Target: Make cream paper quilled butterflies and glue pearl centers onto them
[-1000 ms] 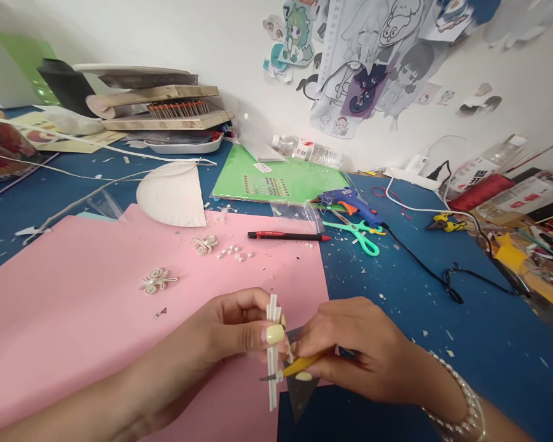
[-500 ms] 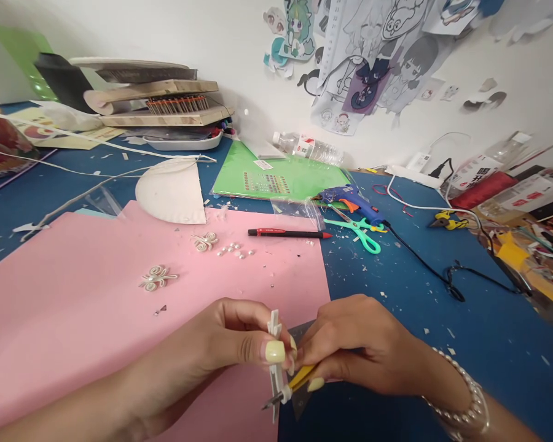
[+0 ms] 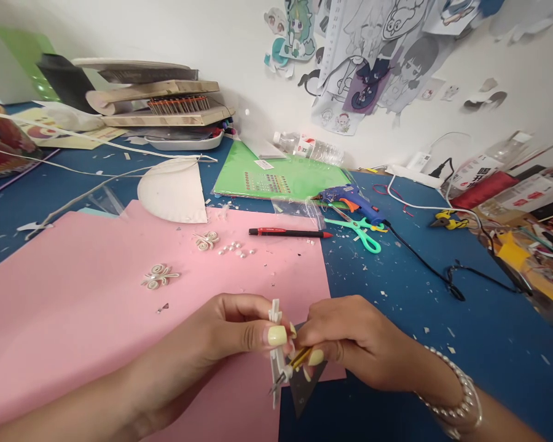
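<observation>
Pinched between the thumb and fingers of my left hand (image 3: 230,331) is a small piece of folded white cord (image 3: 276,367), held upright. My right hand (image 3: 354,341) grips a pair of yellow tweezers (image 3: 300,357) from the right. Their metal tips, slightly apart, touch the lower part of the cord, where a small white curl sits around them. On the pink paper (image 3: 96,337) lie two finished-looking curled cord ornaments, one at the left (image 3: 159,276) and another farther back (image 3: 206,240). Several white pearl beads (image 3: 233,247) are scattered beside the farther one.
Behind the beads lies a red and black pen (image 3: 290,233). Green scissors (image 3: 362,233) and a blue glue gun (image 3: 354,201) with its black cable rest at the right. A dark see-through triangle (image 3: 306,387) lies under my hands. White half-round material (image 3: 175,191) is at the back.
Both hands have risen slightly with the cord and tweezers. The tweezers' tips, close together before, now show apart. The right thumb has shifted up along the tweezers.
</observation>
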`<state>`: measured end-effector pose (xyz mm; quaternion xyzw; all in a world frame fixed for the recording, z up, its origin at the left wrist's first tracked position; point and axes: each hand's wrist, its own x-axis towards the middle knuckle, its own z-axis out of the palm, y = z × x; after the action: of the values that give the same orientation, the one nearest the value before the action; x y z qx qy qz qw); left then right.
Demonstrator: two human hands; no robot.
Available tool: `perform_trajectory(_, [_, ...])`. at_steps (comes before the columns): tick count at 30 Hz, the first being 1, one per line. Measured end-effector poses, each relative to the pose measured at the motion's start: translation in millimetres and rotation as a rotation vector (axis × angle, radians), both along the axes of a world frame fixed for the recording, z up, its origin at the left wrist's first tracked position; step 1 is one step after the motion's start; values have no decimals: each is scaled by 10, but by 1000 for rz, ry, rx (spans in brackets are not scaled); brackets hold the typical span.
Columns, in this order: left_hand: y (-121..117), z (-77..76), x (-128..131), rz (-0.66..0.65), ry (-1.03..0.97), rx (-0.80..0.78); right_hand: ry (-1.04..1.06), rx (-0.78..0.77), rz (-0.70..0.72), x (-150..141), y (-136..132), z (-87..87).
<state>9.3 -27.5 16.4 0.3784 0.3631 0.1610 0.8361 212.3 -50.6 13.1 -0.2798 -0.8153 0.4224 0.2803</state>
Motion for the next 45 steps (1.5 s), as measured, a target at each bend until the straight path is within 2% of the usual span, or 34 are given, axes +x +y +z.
perform_trajectory(4, [-14,8,15,21,11,-5,-30,-59,-10,1,-38,8])
perform_trajectory(8, [-2,15,28,44,5,-8,-57,-73,-88,2,-85,13])
perform_trajectory(12, [12,10,36,51,29,-14,-116,-188,-155,14,-121,14])
perform_trajectory(14, [14,-2,33,49,21,-18,-105,-199,-182,19,-131,2])
perform_trajectory(19, [8,-26,24,44,-8,-47,9,-40,-177,21,-103,-43])
perform_trajectory(25, [8,7,34,51,-7,-63,-25,122,-166,26,-37,-36])
perform_trajectory(36, [13,24,51,-1,-14,-47,-92,250,-104,38,11,-19])
perform_trajectory(40, [17,16,61,-6,-10,-15,-95,195,-62,33,15,-21])
perform_trajectory(45, [11,-5,43,-4,-29,-50,-82,22,-16,13,24,-29])
